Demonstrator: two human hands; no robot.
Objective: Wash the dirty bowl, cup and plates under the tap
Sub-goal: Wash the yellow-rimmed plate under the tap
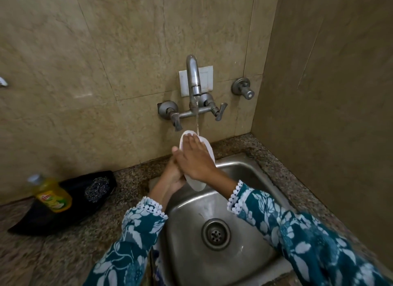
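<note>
The sleeves (136, 232) lead over the sink (244, 168) to a white plate (196, 184), held on edge with its long axis toward the tap (194, 79). The left hand (173, 175) grips its left rim from beneath; the right hand (194, 158) lies flat with straight fingers on its face, nearer the water stream (197, 121). The label on the yellow bottle (53, 195) on the tabletop (63, 253) is too blurred to read.

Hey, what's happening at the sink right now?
A person is rinsing a white plate under the running tap, above the steel sink. The left hand grips the plate's edge from below, holding it nearly on edge, while the right hand lies flat against its face. A bottle of dish soap and a steel scrubber sit on the counter to the left.
</note>
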